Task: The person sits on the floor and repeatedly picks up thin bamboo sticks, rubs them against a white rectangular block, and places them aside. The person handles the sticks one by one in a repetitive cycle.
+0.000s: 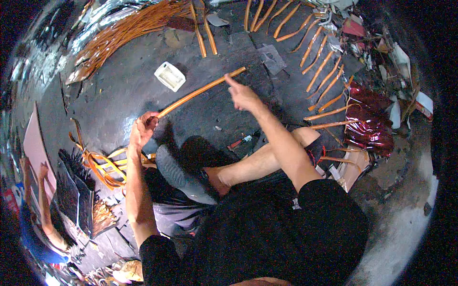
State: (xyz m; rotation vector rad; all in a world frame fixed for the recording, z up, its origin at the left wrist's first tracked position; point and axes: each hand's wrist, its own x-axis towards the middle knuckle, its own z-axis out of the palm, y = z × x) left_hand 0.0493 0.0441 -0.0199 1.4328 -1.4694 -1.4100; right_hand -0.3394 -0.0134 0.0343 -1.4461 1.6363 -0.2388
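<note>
A long, thin orange-brown strip [200, 92] slants upward to the right above the dark floor. My left hand [144, 129] is closed around its lower left end. Near the upper right end, my right hand [244, 97] has its index finger stretched out against the strip, while its other fingers are loosely bent and look empty. Just beyond the strip stands a small white rectangular tray [164, 67]; what it contains is hard to make out. A sandal sole [183, 174] and my bent leg [253, 169] lie below my hands.
Several similar strips fan out at the right [312, 46], some ending on a dark red glossy sheet [369, 126]. A large bundle of long strips [126, 31] lies at the far left. Looped strips [107, 167] sit near my left forearm. At the left edge another person's arm [45, 214] shows.
</note>
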